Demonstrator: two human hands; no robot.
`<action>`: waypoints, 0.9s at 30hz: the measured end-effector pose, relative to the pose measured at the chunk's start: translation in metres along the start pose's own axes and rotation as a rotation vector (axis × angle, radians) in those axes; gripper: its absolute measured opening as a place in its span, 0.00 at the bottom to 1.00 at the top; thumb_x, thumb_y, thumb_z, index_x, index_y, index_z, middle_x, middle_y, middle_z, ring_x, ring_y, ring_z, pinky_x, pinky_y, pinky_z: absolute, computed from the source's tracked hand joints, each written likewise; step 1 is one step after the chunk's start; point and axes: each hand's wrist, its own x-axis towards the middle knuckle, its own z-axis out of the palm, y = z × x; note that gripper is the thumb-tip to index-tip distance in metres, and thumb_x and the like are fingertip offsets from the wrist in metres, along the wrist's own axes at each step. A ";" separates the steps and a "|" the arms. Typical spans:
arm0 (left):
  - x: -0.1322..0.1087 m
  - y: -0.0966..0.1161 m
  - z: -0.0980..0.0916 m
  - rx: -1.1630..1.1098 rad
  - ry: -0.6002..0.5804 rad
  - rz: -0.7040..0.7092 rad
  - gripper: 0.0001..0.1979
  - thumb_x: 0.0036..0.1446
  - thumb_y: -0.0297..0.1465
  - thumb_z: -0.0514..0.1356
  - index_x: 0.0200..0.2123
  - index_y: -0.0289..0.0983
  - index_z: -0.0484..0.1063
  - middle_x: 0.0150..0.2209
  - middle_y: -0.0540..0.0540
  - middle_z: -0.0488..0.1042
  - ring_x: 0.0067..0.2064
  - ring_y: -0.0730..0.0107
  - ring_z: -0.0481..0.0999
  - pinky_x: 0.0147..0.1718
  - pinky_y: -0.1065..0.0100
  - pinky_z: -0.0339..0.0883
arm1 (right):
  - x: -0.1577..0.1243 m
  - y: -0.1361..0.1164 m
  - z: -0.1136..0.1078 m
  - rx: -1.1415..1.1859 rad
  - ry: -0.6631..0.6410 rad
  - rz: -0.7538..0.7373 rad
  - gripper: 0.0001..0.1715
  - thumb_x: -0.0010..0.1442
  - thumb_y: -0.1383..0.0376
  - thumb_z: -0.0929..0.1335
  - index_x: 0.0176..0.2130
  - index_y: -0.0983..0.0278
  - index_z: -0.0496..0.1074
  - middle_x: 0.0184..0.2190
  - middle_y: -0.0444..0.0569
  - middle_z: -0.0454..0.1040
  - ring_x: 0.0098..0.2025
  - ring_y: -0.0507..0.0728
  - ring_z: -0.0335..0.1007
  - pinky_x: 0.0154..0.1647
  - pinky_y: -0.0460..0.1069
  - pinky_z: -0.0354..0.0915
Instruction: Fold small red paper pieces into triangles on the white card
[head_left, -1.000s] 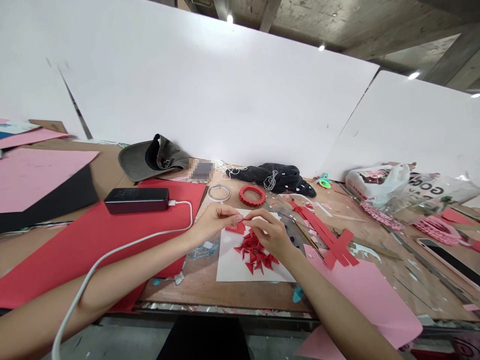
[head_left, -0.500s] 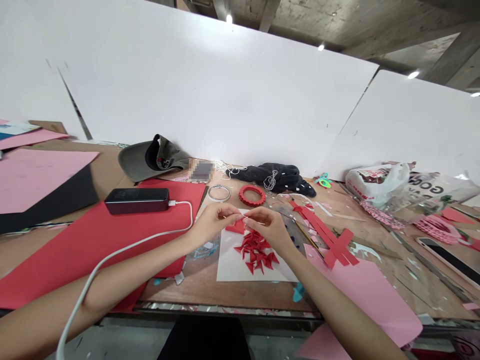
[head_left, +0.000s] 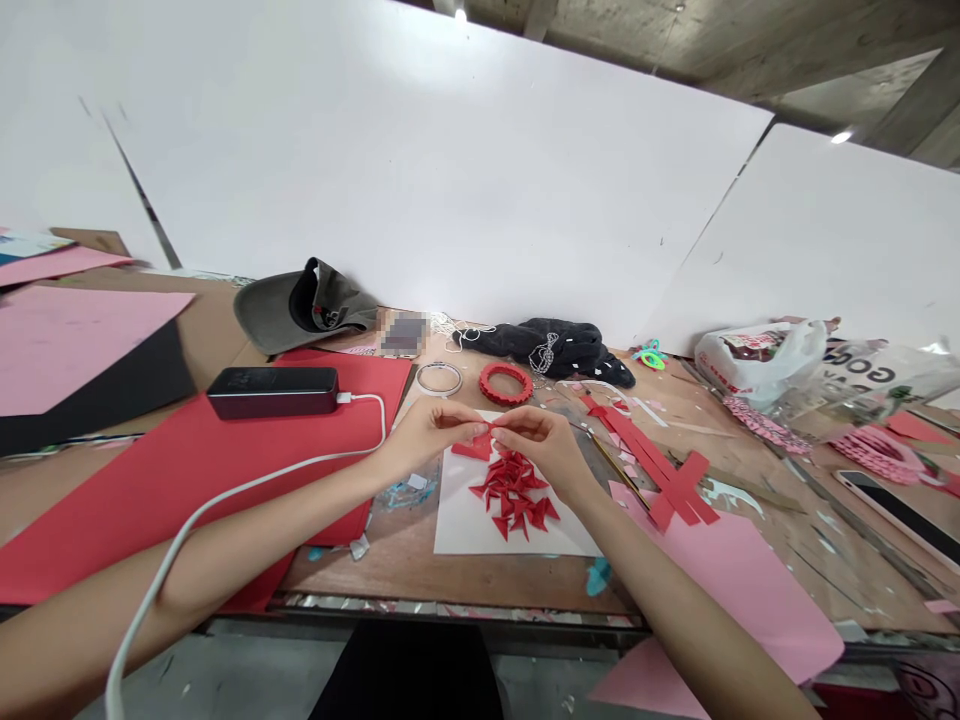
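Note:
Over a white sheet of paper point(head_left: 465, 520), my left hand point(head_left: 439, 430) and my right hand point(head_left: 538, 440) meet fingertip to fingertip. Both pinch a small piece of red paper point(head_left: 491, 427), mostly covered by the fingers. Below them a pile of folded red paper triangles point(head_left: 514, 490) lies on the sheet. Small flat red paper pieces point(head_left: 471, 447) sit under my left fingers. Just beyond my hands is a ring of folded red paper point(head_left: 505, 384), with a thin pale ring point(head_left: 439, 379) to its left.
A black power bank point(head_left: 273, 391) with a white cable point(head_left: 247, 490) rests on large red paper point(head_left: 150, 480) at left. Behind are a grey cap point(head_left: 300, 308) and dark cloth point(head_left: 570, 345). Red strips point(head_left: 652, 460), pink paper point(head_left: 750, 580), a phone point(head_left: 900, 510) and plastic bags point(head_left: 761, 355) lie right.
My hands stay together, with the fingers slightly shifted around the small red paper. The whole view has tilted slightly; the pile looks the same.

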 end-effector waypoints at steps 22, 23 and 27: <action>-0.002 -0.010 0.005 0.135 0.051 0.041 0.12 0.56 0.38 0.57 0.33 0.34 0.73 0.30 0.46 0.74 0.32 0.68 0.72 0.32 0.71 0.65 | -0.002 0.001 0.002 -0.030 -0.048 -0.025 0.14 0.46 0.59 0.72 0.33 0.64 0.74 0.31 0.48 0.76 0.31 0.53 0.72 0.36 0.49 0.70; -0.003 -0.009 0.006 0.165 0.057 0.054 0.12 0.56 0.37 0.56 0.33 0.34 0.73 0.30 0.46 0.74 0.32 0.69 0.72 0.32 0.71 0.64 | -0.002 0.001 0.002 -0.035 -0.049 -0.028 0.14 0.47 0.59 0.72 0.33 0.64 0.74 0.31 0.48 0.76 0.31 0.53 0.72 0.36 0.49 0.70; -0.005 -0.004 0.008 0.296 0.065 0.097 0.12 0.58 0.37 0.54 0.32 0.35 0.72 0.28 0.48 0.72 0.31 0.71 0.69 0.30 0.72 0.62 | -0.001 0.001 0.003 -0.126 -0.059 -0.063 0.12 0.49 0.59 0.71 0.33 0.64 0.74 0.30 0.48 0.76 0.31 0.53 0.71 0.34 0.48 0.69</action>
